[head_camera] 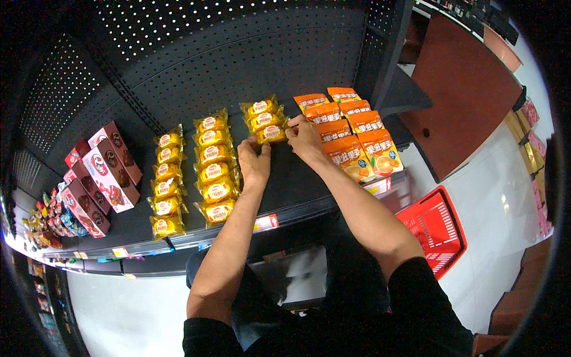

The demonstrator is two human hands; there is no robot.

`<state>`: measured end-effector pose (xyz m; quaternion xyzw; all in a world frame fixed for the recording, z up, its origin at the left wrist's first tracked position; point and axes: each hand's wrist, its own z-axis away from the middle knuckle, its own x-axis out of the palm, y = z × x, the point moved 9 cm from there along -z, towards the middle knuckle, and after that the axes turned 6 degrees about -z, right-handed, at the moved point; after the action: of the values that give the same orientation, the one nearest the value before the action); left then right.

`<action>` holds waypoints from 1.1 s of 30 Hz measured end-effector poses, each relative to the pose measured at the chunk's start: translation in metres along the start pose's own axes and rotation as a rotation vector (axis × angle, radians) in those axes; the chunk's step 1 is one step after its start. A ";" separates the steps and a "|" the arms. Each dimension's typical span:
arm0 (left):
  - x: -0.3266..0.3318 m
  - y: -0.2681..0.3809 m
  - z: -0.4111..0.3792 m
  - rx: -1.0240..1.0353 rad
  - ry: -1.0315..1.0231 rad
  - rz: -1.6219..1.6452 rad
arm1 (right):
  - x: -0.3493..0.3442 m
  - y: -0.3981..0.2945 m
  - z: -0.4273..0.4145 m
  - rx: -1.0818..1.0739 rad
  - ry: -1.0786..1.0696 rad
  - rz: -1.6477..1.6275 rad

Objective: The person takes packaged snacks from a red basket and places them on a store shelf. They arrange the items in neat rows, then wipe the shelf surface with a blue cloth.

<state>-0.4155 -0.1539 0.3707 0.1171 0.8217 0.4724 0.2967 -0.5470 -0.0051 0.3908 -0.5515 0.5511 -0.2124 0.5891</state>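
Observation:
On a black metal shelf (290,185), both hands are at the front packet of a short row of yellow-wrapped cakes (270,133). My left hand (255,163) touches its lower left edge with thumb and fingertips. From the right, my right hand (305,137) has its fingertips at the packet's right end; whether either hand grips it is unclear. Two longer rows of like packets stand to the left, the nearer one (215,172) beside my left hand and the farther one (167,180) beyond. Orange pouches with fruit pictures (345,156) stand in two rows just right of my right hand.
Pink and brown boxes (107,178) and assorted small bags (58,218) stand farther left. A perforated back panel (250,62) rises behind the goods. Price tags (266,222) line the shelf's front edge. A red plastic basket (435,232) is at the lower right, near a dark red panel (464,89).

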 end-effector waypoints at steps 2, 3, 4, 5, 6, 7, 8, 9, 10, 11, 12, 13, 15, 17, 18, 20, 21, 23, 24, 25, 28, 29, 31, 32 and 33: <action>0.003 0.000 0.000 -0.003 -0.019 -0.033 | 0.000 0.005 -0.002 0.016 -0.007 0.003; 0.003 -0.004 0.000 -0.006 -0.025 -0.052 | 0.002 0.004 -0.001 0.011 -0.013 -0.009; 0.001 -0.005 -0.001 0.006 -0.016 -0.047 | 0.004 0.003 -0.001 0.006 -0.018 -0.022; 0.000 -0.007 -0.002 0.019 -0.006 -0.041 | 0.007 0.002 0.000 0.004 -0.023 -0.026; 0.001 0.000 -0.001 0.033 -0.003 -0.029 | 0.005 0.004 -0.001 0.004 -0.021 -0.026; 0.003 0.003 0.000 0.022 -0.017 -0.027 | 0.003 0.006 -0.002 0.007 -0.020 -0.017; 0.005 0.007 0.003 0.010 -0.031 -0.024 | 0.001 0.009 -0.002 0.007 -0.017 -0.011; 0.003 0.009 0.004 -0.002 -0.038 -0.027 | 0.002 0.008 -0.002 0.003 -0.021 -0.010; 0.004 0.004 0.003 0.002 -0.034 -0.024 | 0.004 0.007 -0.002 -0.003 -0.024 -0.012; 0.005 -0.001 0.001 0.006 -0.031 -0.022 | 0.004 0.006 -0.002 -0.006 -0.026 -0.017; 0.004 -0.003 0.001 0.006 -0.027 -0.019 | 0.006 0.005 -0.001 -0.007 -0.032 -0.021; 0.003 -0.003 0.001 0.027 -0.028 -0.094 | 0.007 0.004 0.001 -0.005 -0.038 -0.027; 0.000 0.004 0.003 0.070 -0.037 -0.239 | 0.007 0.003 0.003 0.008 -0.045 -0.034; -0.001 0.015 0.008 0.073 -0.037 -0.242 | 0.003 0.003 0.004 0.012 -0.034 -0.032; -0.003 0.021 0.012 0.075 -0.035 -0.246 | 0.002 0.001 0.005 0.004 -0.026 -0.033; -0.007 0.040 0.019 0.134 0.018 -0.307 | -0.006 -0.008 0.008 -0.069 0.019 -0.033; -0.010 0.050 0.023 0.164 0.044 -0.337 | -0.012 -0.015 0.010 -0.119 0.044 -0.033; -0.016 0.073 0.034 0.251 0.030 -0.289 | -0.022 -0.032 0.019 -0.228 0.091 -0.069; -0.021 0.089 0.040 0.299 0.022 -0.259 | -0.031 -0.044 0.025 -0.275 0.118 -0.098; -0.020 0.102 0.048 0.350 0.013 -0.233 | -0.041 -0.054 0.031 -0.317 0.146 -0.121; -0.023 0.134 0.073 0.462 -0.040 -0.109 | -0.077 -0.092 0.059 -0.445 0.199 -0.194; -0.027 0.145 0.084 0.543 -0.017 -0.114 | -0.091 -0.104 0.072 -0.530 0.255 -0.232; -0.025 0.161 0.105 0.598 -0.102 -0.064 | -0.117 -0.114 0.105 -0.521 0.297 -0.442; -0.026 0.168 0.117 0.536 -0.176 0.024 | -0.124 -0.109 0.123 -0.475 0.300 -0.468; -0.015 0.178 0.131 0.482 -0.267 0.134 | -0.143 -0.098 0.141 -0.431 0.328 -0.472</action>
<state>-0.3410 0.0247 0.4774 0.2997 0.8543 0.2622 0.3340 -0.4304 0.1471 0.5066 -0.7336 0.5279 -0.3071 0.2980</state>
